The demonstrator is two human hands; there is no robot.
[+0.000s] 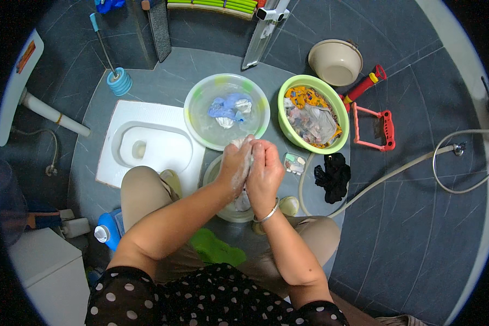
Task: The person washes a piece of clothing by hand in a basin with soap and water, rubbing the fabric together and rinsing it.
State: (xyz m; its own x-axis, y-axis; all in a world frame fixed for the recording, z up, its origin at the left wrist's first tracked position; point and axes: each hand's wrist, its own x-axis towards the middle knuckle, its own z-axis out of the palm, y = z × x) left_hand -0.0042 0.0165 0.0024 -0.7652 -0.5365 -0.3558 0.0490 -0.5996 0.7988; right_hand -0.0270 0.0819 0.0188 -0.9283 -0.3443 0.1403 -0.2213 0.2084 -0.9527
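Note:
My left hand (233, 169) and my right hand (267, 169) press together, wet and streaked with suds. Between them they squeeze a white cloth (238, 142), of which only a bit shows above the left fingers. Below them, largely hidden by my arms, is a small pale basin (210, 175) with another whitish cloth (242, 202) in it. Just beyond my hands sits a wide translucent basin (191, 126) of water. A light blue cloth (224, 106) and white pieces of cloth (225, 122) lie in that water.
A green basin (283, 118) of clothes stands at the right, near a soap dish (295, 163), black cloth (333, 177) and a hose (371, 189). At the left are a squat toilet (153, 118), a plunger (119, 81) and a blue bottle (111, 230).

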